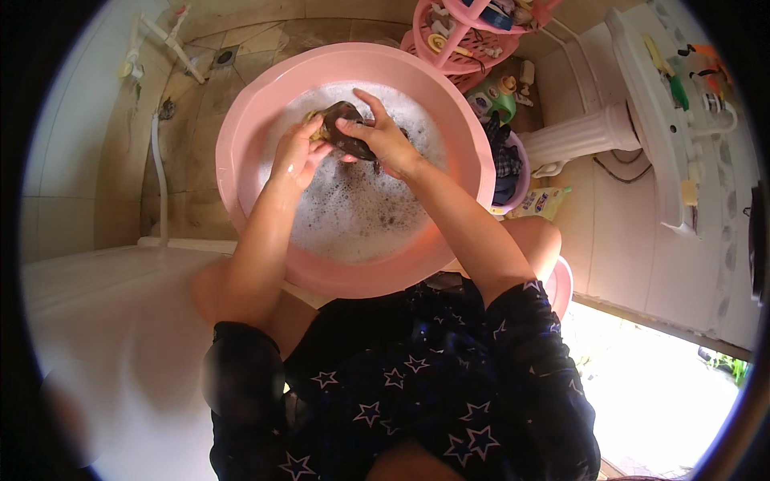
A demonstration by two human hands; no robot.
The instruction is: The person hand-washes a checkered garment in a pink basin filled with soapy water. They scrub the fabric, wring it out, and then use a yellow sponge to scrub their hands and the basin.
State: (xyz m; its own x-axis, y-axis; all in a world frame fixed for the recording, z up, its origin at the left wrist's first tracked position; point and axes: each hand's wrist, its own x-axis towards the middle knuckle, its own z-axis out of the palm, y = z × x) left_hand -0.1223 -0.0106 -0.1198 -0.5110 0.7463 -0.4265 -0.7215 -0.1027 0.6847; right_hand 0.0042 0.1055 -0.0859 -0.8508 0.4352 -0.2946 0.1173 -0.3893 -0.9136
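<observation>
A large pink plastic basin (252, 78) stands before me, with foamy, greyish suds (367, 210) inside. Over the suds my two hands hold a dark, wet, shiny item (344, 112); whether it is a shoe or bunched cloth I cannot tell. My left hand (296, 153) grips its left end, where a yellowish part (315, 127) shows between the fingers. On the other side my right hand (385, 139) has its thumb pressed on top of the item, with the index finger raised and pointing away. Some of the item is hidden by my fingers.
A pink tiered rack (451, 48) stands beyond the basin at right. Near it are a green detergent bottle (496, 99), a purple tub (522, 162) of dark clothes (505, 159) and a yellow pouch (541, 202). A pedestal washbasin (577, 135) is at right, a white hose (159, 174) at left.
</observation>
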